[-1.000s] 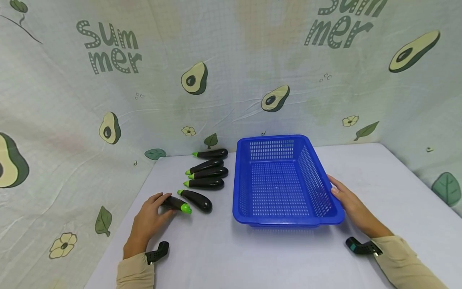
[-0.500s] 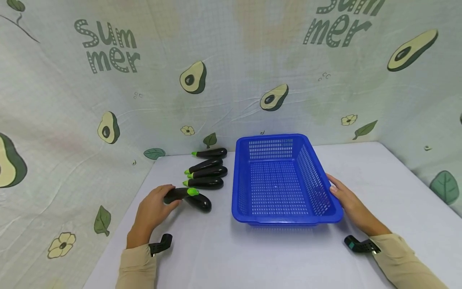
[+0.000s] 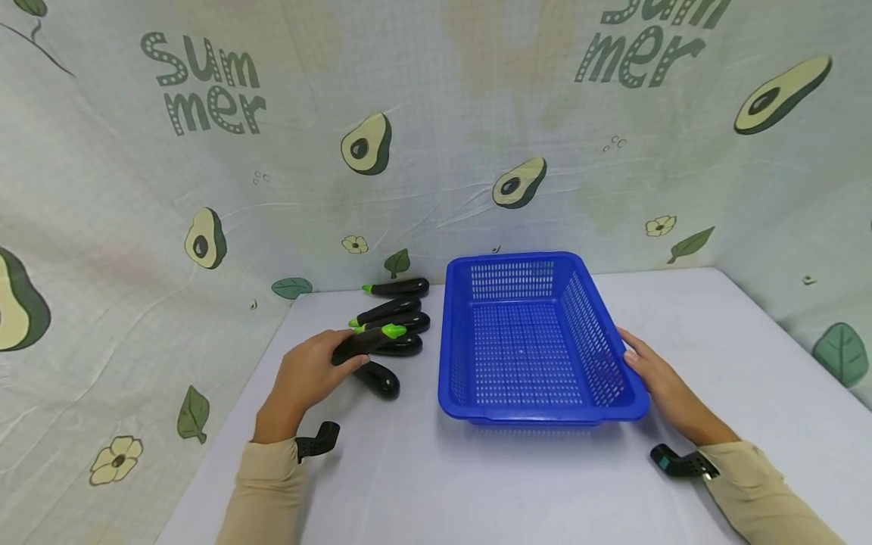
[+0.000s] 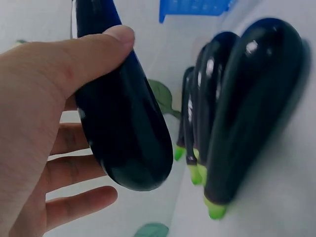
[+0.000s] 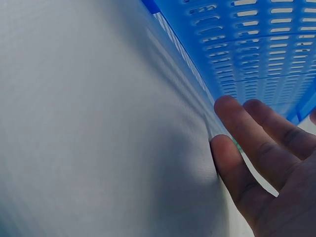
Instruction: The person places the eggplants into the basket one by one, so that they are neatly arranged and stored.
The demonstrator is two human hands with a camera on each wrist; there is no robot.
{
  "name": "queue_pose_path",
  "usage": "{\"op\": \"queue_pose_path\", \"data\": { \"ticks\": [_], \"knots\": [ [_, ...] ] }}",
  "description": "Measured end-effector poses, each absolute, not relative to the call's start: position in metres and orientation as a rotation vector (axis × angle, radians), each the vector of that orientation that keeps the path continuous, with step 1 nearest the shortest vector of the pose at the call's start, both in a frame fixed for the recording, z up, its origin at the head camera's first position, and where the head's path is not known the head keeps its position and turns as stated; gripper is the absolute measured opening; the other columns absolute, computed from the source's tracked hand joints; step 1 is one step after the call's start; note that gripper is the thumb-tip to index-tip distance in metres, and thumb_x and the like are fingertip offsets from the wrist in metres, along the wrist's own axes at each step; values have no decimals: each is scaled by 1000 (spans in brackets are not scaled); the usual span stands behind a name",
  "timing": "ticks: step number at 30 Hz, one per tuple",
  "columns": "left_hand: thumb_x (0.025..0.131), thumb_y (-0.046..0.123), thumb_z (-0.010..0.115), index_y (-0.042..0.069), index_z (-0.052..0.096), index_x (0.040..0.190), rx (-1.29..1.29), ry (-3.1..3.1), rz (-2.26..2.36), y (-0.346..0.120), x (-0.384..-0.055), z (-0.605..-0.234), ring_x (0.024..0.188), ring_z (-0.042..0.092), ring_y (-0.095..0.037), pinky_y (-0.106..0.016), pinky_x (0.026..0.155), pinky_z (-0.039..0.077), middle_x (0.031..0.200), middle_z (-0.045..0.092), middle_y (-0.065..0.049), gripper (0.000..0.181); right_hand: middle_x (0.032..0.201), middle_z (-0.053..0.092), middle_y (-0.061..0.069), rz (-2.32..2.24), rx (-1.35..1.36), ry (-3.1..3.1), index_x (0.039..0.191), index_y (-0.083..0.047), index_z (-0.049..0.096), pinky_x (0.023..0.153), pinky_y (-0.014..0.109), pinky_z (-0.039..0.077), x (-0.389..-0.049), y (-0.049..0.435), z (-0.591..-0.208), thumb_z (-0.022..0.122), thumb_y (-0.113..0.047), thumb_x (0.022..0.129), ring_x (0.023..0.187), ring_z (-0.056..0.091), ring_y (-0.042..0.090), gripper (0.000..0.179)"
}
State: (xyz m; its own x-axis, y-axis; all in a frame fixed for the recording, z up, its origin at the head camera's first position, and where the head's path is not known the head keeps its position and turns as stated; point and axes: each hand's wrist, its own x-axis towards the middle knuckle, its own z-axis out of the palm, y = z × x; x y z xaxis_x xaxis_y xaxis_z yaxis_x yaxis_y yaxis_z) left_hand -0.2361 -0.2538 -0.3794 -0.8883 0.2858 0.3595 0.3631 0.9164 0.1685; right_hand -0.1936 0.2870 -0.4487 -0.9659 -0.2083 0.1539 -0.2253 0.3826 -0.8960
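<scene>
My left hand holds a dark, glossy eggplant above the others, its bright green stem pointing right. In the left wrist view the thumb lies across this eggplant, with the fingers behind it. Below the hand an eggplant lies on the table, and several more form a column behind, partly covered by the held one. My right hand touches the right side of a blue plastic basket with its fingers at the rim. In the right wrist view those fingers are extended beside the slotted wall.
The basket, with nothing in it, stands right of the eggplants on a white-covered table. A printed cloth hangs behind the table and along its sides. Each wrist wears a black camera mount, as on the left wrist.
My left hand has lifted the eggplant off the table and carried it right and toward the back, over the other eggplants. The right hand and basket have stayed in place.
</scene>
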Motion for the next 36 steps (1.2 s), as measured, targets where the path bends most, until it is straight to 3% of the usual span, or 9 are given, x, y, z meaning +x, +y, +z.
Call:
{"op": "queue_pose_path", "data": {
  "ticks": [7,14,20,36],
  "knots": [
    [90,52,72,9,67,129,-553,-2718,-320,-240,-239,-367,112,64,-29,-51,88,52,123,69,-11,58,163,12,26,1690,402,-2601,161,-7,11,108,75,4,-193,287,-448,28,-37,111,146,5,52,62],
    [90,52,71,10,68,128,-629,-2689,-260,-227,-244,-356,102,66,-26,-47,81,54,119,70,-9,57,163,11,26,1693,390,-2609,161,-7,11,108,76,5,-193,287,-448,29,-38,110,146,5,52,62],
    [90,51,71,12,67,130,-664,-2680,-247,-219,-247,-353,109,66,-28,-47,85,54,122,69,-9,55,163,12,27,1682,392,-2607,161,-8,11,107,76,5,-192,287,-449,29,-38,110,146,5,53,62],
    [90,53,70,18,67,132,-726,-2637,-232,-198,-256,-345,104,67,-24,-46,80,55,118,70,-5,54,161,14,31,1698,401,-2597,159,1,13,110,72,6,-193,288,-446,28,-36,111,145,8,53,63]
  ]
}}
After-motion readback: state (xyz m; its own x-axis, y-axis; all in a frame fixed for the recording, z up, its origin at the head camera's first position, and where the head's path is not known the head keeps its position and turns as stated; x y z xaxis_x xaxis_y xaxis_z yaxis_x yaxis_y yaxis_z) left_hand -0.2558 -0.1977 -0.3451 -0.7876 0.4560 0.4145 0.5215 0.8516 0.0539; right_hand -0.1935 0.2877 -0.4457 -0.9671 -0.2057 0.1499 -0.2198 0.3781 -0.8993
